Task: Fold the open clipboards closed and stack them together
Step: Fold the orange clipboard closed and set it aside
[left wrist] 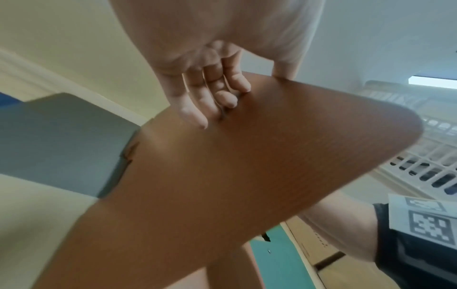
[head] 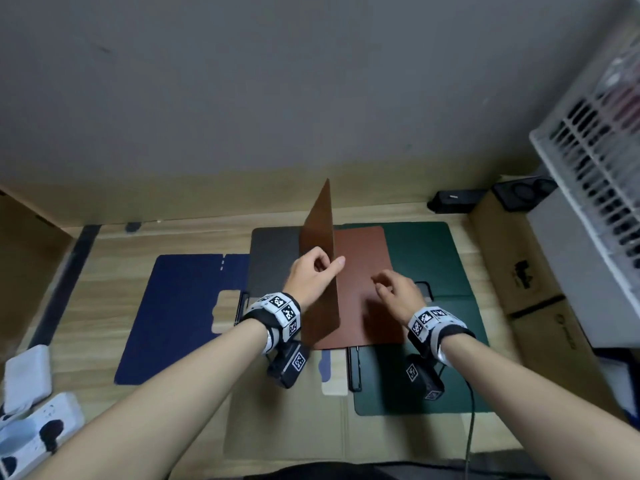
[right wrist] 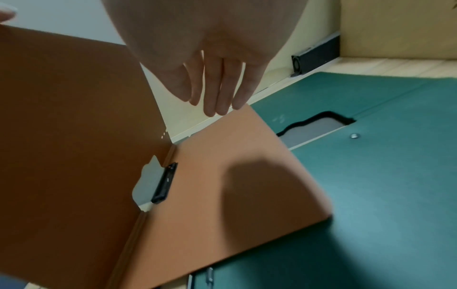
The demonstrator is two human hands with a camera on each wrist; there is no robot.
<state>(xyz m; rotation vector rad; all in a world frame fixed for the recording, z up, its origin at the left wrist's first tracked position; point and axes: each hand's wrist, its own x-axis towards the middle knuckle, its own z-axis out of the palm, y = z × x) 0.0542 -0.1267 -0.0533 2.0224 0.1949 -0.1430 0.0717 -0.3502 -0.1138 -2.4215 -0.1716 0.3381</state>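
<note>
A brown clipboard lies in the middle of the desk, its base panel (head: 363, 289) flat and its cover (head: 320, 244) raised upright. My left hand (head: 329, 266) pinches the cover's free edge, with the fingers (left wrist: 197, 115) on one face and the thumb (left wrist: 281, 73) over the edge. My right hand (head: 381, 285) hovers just above the base panel (right wrist: 235, 176), fingers (right wrist: 217, 101) relaxed and holding nothing. A black clip (right wrist: 164, 182) sits at the hinge. Open blue (head: 180, 317) and green (head: 422, 258) clipboards lie on either side, and a grey one (head: 273, 258) lies under the brown one.
Cardboard boxes (head: 512, 265) and a white slatted crate (head: 595, 174) line the right side. A black device (head: 453, 200) stands by the back wall. A white power strip (head: 34, 434) lies at the front left. A cable (head: 469, 427) hangs from my right wrist.
</note>
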